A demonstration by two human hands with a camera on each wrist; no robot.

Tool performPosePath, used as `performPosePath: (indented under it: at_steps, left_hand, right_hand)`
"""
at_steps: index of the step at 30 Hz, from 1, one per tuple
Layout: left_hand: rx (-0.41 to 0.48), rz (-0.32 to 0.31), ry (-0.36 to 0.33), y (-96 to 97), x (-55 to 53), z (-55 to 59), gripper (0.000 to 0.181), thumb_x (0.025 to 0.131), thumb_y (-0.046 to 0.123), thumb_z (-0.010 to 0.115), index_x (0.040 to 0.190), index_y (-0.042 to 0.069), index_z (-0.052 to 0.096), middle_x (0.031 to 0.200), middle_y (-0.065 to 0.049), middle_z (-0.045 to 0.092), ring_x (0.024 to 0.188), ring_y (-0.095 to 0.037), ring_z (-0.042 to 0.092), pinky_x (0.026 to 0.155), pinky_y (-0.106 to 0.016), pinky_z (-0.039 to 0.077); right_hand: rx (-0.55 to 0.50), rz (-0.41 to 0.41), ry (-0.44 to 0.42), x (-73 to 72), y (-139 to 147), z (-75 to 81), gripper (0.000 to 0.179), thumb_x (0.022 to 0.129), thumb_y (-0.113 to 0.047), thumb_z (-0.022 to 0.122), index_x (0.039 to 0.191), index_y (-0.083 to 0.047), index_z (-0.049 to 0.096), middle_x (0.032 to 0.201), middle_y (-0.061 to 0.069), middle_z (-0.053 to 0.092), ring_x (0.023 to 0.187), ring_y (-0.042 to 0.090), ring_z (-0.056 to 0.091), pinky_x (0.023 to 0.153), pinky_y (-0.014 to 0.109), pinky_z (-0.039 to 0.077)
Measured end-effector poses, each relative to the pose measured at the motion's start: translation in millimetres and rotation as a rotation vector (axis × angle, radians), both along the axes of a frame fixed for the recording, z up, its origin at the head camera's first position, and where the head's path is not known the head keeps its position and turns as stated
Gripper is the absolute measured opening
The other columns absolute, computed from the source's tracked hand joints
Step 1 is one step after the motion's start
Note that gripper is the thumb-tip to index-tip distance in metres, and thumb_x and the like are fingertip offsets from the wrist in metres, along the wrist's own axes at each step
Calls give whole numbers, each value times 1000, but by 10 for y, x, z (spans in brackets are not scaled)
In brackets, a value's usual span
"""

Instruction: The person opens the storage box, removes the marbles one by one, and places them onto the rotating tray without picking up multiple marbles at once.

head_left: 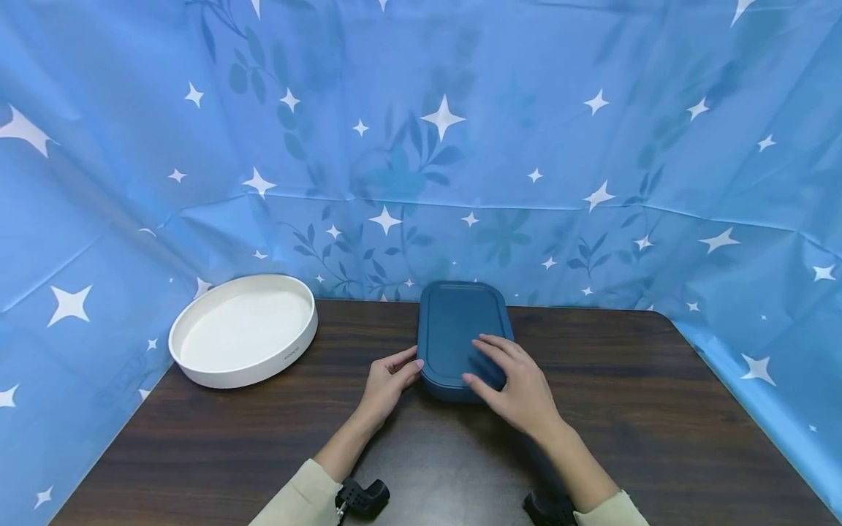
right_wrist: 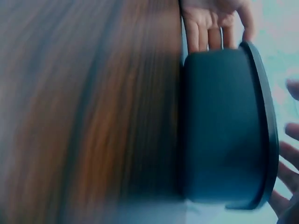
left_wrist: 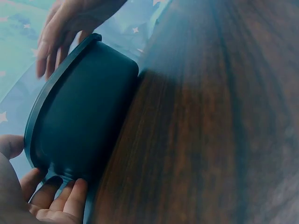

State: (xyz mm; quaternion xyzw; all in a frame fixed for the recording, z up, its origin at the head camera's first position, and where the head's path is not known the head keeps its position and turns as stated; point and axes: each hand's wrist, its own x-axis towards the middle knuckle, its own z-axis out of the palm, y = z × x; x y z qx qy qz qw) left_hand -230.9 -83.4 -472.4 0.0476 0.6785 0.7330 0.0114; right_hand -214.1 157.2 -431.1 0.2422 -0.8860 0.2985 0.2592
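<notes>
A dark blue lidded box (head_left: 460,329), like a lunch box, lies flat at the table's far edge, its lid on. Along its left side, my left hand (head_left: 388,380) rests its thumb at the lid's edge (left_wrist: 29,135) and its fingers against the side wall. No wrap around the box shows. My right hand (head_left: 516,383) is over the right front part of the lid, fingers spread and slightly bent. In the right wrist view the right fingers (right_wrist: 289,154) are beside the lid's rim; whether the fingertips touch the lid I cannot tell.
A round white tray (head_left: 240,321) with a low rim stands at the back left of the dark wooden table (head_left: 631,424). A blue curtain (head_left: 546,146) with white stars hangs right behind the table's far edge.
</notes>
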Motion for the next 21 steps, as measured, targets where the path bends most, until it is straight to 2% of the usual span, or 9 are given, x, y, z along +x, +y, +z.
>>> performPosePath:
  at_steps: [4,8,15,21]
  left_hand:
    - [-4,-2,7,2,-5,-3,44,97,17,65,139,2,61,139,-19,63,120,-17,66,99,-28,56]
    - [3,-15,13,8,-17,-12,45,97,18,65,139,2,60,139,-19,63,122,-19,65,100,-29,56]
    - [20,-10,14,0,4,6,44,97,16,64,138,0,60,138,-21,63,119,-17,67,99,-28,56]
    - [32,-26,19,-7,-4,6,46,98,17,62,140,-1,58,140,-22,61,120,-19,66,100,-31,56]
  right_hand:
    - [177,56,-21,4,-148,32,66,81,-51,80,136,-17,66,144,6,62,135,30,57,107,55,52]
    - [273,74,-31,3,-226,22,67,81,-56,77,138,-21,65,146,4,60,138,28,56,110,53,49]
    - [338,109,9,4,-248,-5,51,87,-48,74,132,-24,70,140,0,65,135,23,58,115,51,45]
    - [332,127,39,4,-254,-18,46,89,-44,73,130,-24,71,138,-1,67,134,24,59,114,53,46]
